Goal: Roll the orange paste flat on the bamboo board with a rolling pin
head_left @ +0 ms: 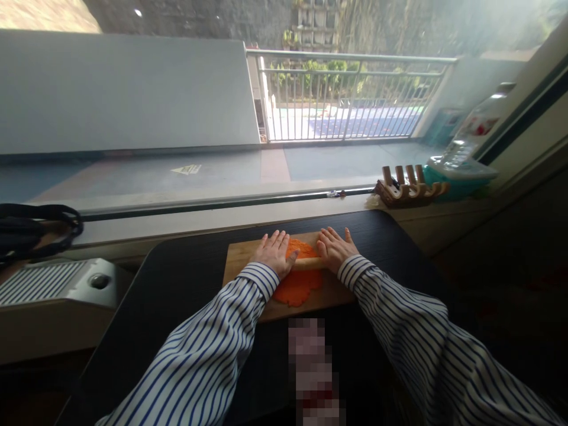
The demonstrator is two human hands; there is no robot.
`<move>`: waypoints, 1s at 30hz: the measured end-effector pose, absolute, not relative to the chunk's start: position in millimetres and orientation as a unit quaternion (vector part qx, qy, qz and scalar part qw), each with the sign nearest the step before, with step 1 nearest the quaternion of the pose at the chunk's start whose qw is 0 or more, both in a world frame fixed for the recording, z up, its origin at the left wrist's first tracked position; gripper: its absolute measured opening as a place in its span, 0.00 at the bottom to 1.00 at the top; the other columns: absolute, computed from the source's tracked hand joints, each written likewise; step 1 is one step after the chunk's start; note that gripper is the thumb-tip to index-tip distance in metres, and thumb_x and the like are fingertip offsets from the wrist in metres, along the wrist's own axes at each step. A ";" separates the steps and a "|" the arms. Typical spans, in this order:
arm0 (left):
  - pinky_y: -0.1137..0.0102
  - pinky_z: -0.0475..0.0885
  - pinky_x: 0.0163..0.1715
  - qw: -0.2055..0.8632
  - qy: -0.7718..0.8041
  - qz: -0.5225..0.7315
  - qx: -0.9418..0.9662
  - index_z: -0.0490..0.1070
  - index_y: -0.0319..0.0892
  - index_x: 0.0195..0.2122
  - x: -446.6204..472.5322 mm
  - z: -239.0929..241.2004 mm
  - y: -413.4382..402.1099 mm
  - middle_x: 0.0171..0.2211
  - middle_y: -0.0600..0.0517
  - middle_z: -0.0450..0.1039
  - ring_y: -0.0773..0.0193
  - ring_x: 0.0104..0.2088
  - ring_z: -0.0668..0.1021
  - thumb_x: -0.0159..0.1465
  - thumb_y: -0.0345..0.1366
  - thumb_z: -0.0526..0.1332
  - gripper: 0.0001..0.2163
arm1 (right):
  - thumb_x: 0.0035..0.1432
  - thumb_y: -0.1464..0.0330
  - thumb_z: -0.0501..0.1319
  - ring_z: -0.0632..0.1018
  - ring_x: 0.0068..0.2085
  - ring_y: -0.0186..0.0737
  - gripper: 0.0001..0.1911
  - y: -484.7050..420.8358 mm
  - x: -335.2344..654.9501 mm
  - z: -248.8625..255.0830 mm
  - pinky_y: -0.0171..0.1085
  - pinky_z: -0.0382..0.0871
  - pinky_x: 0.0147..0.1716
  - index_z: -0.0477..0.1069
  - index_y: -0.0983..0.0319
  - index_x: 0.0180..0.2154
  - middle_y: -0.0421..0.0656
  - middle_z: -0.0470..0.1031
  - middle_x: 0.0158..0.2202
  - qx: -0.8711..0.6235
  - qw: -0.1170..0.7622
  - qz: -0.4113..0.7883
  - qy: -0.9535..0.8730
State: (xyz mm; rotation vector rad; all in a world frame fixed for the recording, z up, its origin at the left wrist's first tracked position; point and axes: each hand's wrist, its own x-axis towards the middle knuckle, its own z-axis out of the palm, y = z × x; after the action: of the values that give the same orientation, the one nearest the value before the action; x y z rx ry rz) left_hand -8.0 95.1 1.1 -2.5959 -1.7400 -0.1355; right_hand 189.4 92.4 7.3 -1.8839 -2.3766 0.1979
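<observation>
A flat sheet of orange dough (296,285) lies on a wooden board (237,255) on a black table (177,284). A wooden rolling pin (306,263) rests across the dough. My left hand (276,251) lies flat on the pin's left end, fingers stretched out and pointing away from me. My right hand (335,247) presses flat on the pin's right end in the same way. Both arms wear blue and white striped sleeves. Most of the pin is hidden under my palms.
A wooden rack (408,188) and a teal container (459,177) with a plastic bottle (479,127) stand on the windowsill at the right. A ribbed grey appliance (57,281) and black straps (35,228) sit at the left. A large window with a railing (350,94) is ahead.
</observation>
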 end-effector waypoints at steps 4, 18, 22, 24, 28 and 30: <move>0.55 0.46 0.59 -0.021 -0.589 -0.024 -0.808 0.53 0.35 0.60 -5.7 4.6 113.5 0.61 0.45 0.53 0.57 0.61 0.54 0.64 0.51 0.33 0.31 | 0.63 0.62 0.35 0.50 0.62 0.43 0.27 111.8 187.0 12.1 0.60 0.34 0.58 0.55 0.65 0.58 0.45 0.53 0.62 -0.640 0.050 0.066 -0.764; 0.55 0.45 0.60 0.027 -0.492 -0.009 -0.870 0.49 0.31 0.61 -14.0 9.0 43.6 0.62 0.41 0.47 0.54 0.62 0.50 0.64 0.51 0.40 0.32 | 0.64 0.61 0.35 0.49 0.63 0.44 0.28 22.8 190.1 0.1 0.52 0.36 0.60 0.53 0.69 0.59 0.48 0.51 0.62 -0.608 0.064 -0.003 -0.791; 0.55 0.45 0.60 0.039 -0.492 -0.021 -0.870 0.48 0.31 0.61 -11.9 8.4 49.4 0.62 0.41 0.47 0.54 0.62 0.50 0.64 0.51 0.40 0.32 | 0.64 0.62 0.35 0.49 0.63 0.44 0.28 26.9 190.0 -0.1 0.52 0.34 0.60 0.54 0.68 0.59 0.47 0.51 0.62 -0.615 0.067 -0.015 -0.786; 0.55 0.44 0.60 0.025 -0.508 -0.012 -0.861 0.48 0.31 0.61 -7.9 9.1 63.6 0.62 0.41 0.48 0.55 0.62 0.50 0.64 0.50 0.38 0.31 | 0.63 0.63 0.35 0.49 0.63 0.43 0.28 43.5 189.8 1.3 0.54 0.32 0.59 0.53 0.68 0.59 0.47 0.52 0.62 -0.627 0.058 0.000 -0.776; 0.55 0.42 0.60 0.011 -0.549 -0.008 -0.836 0.50 0.33 0.61 -0.8 9.9 98.2 0.62 0.44 0.48 0.57 0.62 0.50 0.64 0.50 0.35 0.31 | 0.63 0.62 0.35 0.47 0.63 0.43 0.28 85.3 188.9 6.3 0.58 0.32 0.58 0.51 0.67 0.60 0.45 0.48 0.63 -0.656 0.041 0.045 -0.752; 0.55 0.42 0.60 0.004 -0.566 -0.011 -0.825 0.49 0.35 0.61 0.7 9.9 112.9 0.63 0.46 0.47 0.58 0.62 0.49 0.65 0.50 0.33 0.30 | 0.63 0.62 0.34 0.47 0.63 0.43 0.29 102.6 187.7 9.3 0.59 0.32 0.58 0.50 0.67 0.60 0.45 0.49 0.63 -0.669 0.043 0.050 -0.740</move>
State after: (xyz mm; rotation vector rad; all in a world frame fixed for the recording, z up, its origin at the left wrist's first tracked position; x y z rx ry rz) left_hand 0.7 112.9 9.9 -2.5833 -1.7716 -0.0340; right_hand 187.7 102.6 9.3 -2.0472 -2.2643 0.1526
